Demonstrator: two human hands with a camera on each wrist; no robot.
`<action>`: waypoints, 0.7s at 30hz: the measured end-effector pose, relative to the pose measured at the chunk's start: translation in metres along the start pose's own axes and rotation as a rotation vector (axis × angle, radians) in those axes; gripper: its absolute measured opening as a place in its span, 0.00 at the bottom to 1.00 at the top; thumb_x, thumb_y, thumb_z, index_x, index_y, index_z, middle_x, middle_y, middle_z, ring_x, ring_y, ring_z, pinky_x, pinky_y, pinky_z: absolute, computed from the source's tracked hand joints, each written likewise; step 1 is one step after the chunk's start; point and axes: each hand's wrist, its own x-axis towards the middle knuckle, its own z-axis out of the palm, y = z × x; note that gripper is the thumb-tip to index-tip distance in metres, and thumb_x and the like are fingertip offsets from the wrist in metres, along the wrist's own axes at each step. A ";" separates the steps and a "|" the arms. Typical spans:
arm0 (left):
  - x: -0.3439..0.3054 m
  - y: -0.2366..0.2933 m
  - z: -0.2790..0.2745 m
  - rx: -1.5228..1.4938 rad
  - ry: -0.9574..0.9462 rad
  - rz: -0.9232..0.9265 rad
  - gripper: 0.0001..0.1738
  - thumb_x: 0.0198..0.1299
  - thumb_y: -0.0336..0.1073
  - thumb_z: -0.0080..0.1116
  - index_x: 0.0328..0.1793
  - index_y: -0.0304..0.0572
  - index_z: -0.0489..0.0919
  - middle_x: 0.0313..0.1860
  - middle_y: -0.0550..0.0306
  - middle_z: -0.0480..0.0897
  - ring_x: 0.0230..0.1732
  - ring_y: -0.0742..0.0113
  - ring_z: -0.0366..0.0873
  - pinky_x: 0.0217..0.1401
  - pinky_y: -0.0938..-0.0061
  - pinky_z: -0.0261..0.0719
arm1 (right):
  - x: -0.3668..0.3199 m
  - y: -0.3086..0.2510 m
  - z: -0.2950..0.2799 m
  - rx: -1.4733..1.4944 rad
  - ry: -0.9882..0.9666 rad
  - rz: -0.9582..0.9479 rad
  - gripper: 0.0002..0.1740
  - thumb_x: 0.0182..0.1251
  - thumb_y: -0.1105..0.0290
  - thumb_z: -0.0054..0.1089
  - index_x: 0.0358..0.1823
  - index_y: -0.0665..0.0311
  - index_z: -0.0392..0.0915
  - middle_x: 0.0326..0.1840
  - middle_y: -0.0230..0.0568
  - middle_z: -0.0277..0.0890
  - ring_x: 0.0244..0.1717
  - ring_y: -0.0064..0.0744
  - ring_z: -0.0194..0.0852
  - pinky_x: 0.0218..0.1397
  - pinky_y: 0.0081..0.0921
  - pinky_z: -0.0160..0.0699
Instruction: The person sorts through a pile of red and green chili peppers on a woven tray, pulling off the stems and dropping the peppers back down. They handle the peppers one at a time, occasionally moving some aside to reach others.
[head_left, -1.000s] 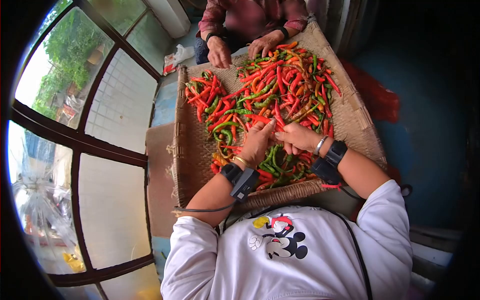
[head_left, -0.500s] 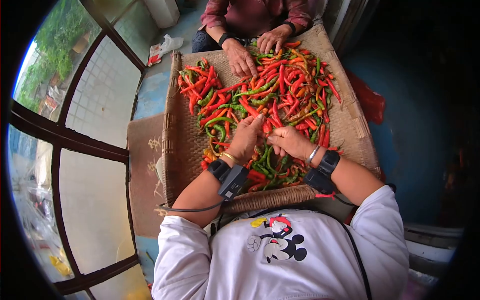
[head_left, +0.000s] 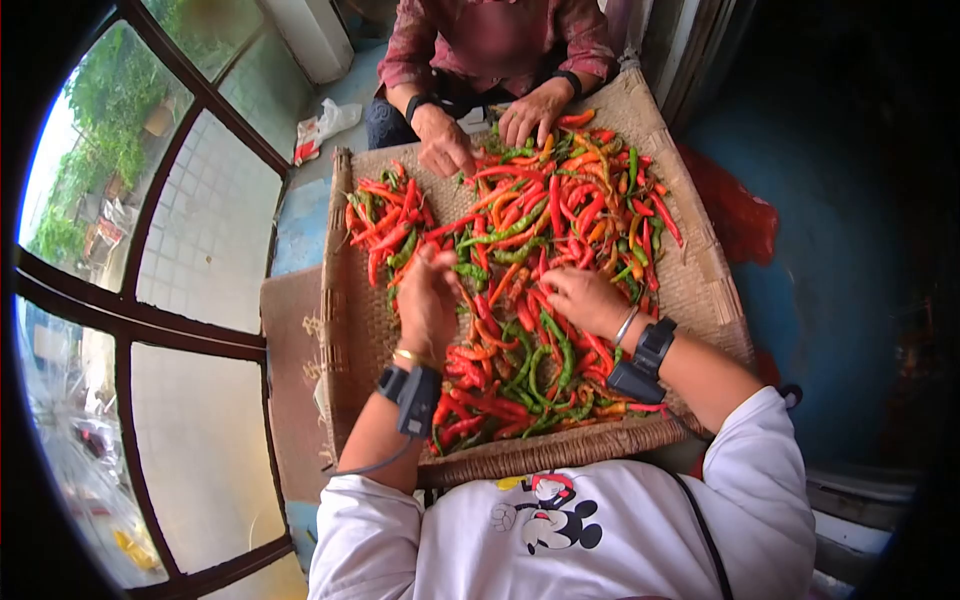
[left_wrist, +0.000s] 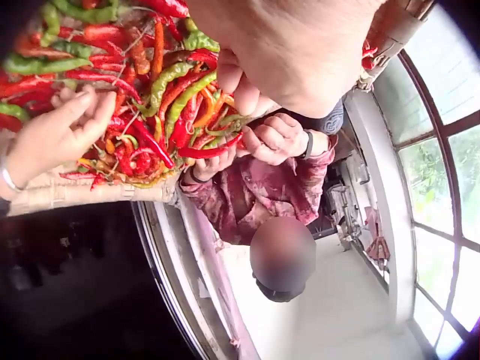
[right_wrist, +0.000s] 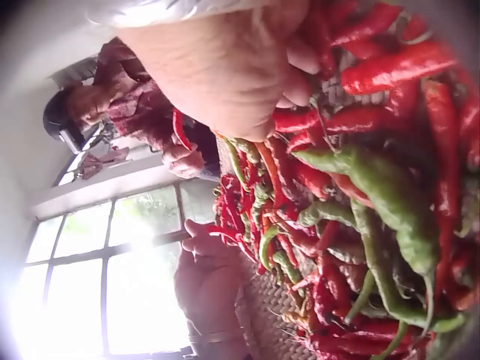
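Many slender red, green and orange chilli peppers (head_left: 520, 225), too many and overlapped to count, lie in one shallow, square tray of woven tan cane (head_left: 715, 290). They form a broad heap, with a smaller cluster beside it toward the window side. Bare weave runs between the peppers and the rim on both sides, widest at the right; at the near rim they come close to the rolled edge. The right hand (head_left: 590, 302) is at the heap, fingers loosely bent, gripping nothing visible. The left hand (head_left: 425, 305) is raised over the peppers near the smaller cluster, fingers bent; whether it grasps the red pepper at its fingertips, I cannot tell. Across the tray, one person in a patterned maroon shirt (head_left: 495, 40) has two hands at the far edge, one pinching a curved red pepper (right_wrist: 181, 130). Beyond the tray's left side stands a dark-framed window (head_left: 200, 220).
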 end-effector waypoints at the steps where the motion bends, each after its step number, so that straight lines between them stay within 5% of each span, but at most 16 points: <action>1: -0.003 -0.003 0.000 0.074 -0.029 -0.032 0.11 0.64 0.42 0.43 0.45 0.45 0.72 0.31 0.61 0.78 0.26 0.78 0.71 0.26 0.84 0.69 | 0.002 0.003 0.006 -0.074 -0.013 -0.052 0.12 0.56 0.65 0.54 0.41 0.59 0.71 0.35 0.46 0.72 0.38 0.47 0.72 0.39 0.40 0.72; 4: -0.014 -0.017 0.009 0.193 -0.064 -0.148 0.13 0.63 0.36 0.45 0.51 0.41 0.70 0.31 0.62 0.77 0.25 0.78 0.71 0.23 0.84 0.69 | 0.002 -0.004 0.010 -0.210 -0.098 -0.065 0.10 0.55 0.64 0.54 0.38 0.58 0.72 0.31 0.46 0.69 0.34 0.47 0.73 0.35 0.40 0.74; 9: -0.029 -0.025 0.038 0.354 -0.240 -0.271 0.10 0.62 0.37 0.48 0.46 0.42 0.74 0.30 0.63 0.78 0.25 0.79 0.72 0.27 0.85 0.70 | 0.001 -0.001 0.014 -0.221 -0.063 -0.036 0.05 0.53 0.69 0.53 0.32 0.57 0.74 0.29 0.44 0.70 0.33 0.45 0.74 0.34 0.39 0.74; 15: -0.037 -0.039 0.033 0.495 -0.372 -0.252 0.11 0.62 0.32 0.49 0.50 0.40 0.74 0.35 0.64 0.78 0.30 0.80 0.72 0.33 0.84 0.71 | -0.003 -0.001 0.001 0.223 0.048 0.040 0.09 0.52 0.74 0.50 0.36 0.60 0.76 0.23 0.44 0.73 0.30 0.45 0.75 0.35 0.38 0.73; 18: -0.037 -0.036 0.023 1.120 -0.514 0.458 0.18 0.55 0.23 0.53 0.54 0.37 0.71 0.43 0.57 0.74 0.34 0.74 0.72 0.36 0.82 0.72 | -0.001 -0.013 -0.010 0.447 -0.072 0.162 0.09 0.54 0.76 0.49 0.37 0.66 0.76 0.19 0.35 0.72 0.24 0.27 0.73 0.29 0.26 0.71; 19: -0.038 -0.036 0.024 1.114 -0.515 0.456 0.18 0.55 0.23 0.53 0.54 0.37 0.71 0.43 0.57 0.74 0.34 0.74 0.72 0.36 0.82 0.72 | 0.000 -0.016 -0.011 0.582 -0.120 0.186 0.09 0.55 0.77 0.49 0.37 0.68 0.75 0.19 0.32 0.71 0.23 0.20 0.71 0.27 0.22 0.70; 21: -0.038 -0.034 0.023 1.200 -0.516 0.626 0.23 0.49 0.23 0.53 0.54 0.38 0.70 0.45 0.45 0.72 0.47 0.50 0.73 0.44 0.69 0.74 | -0.002 -0.031 -0.015 0.698 -0.157 0.217 0.07 0.55 0.77 0.50 0.35 0.70 0.74 0.20 0.26 0.69 0.20 0.13 0.64 0.23 0.15 0.67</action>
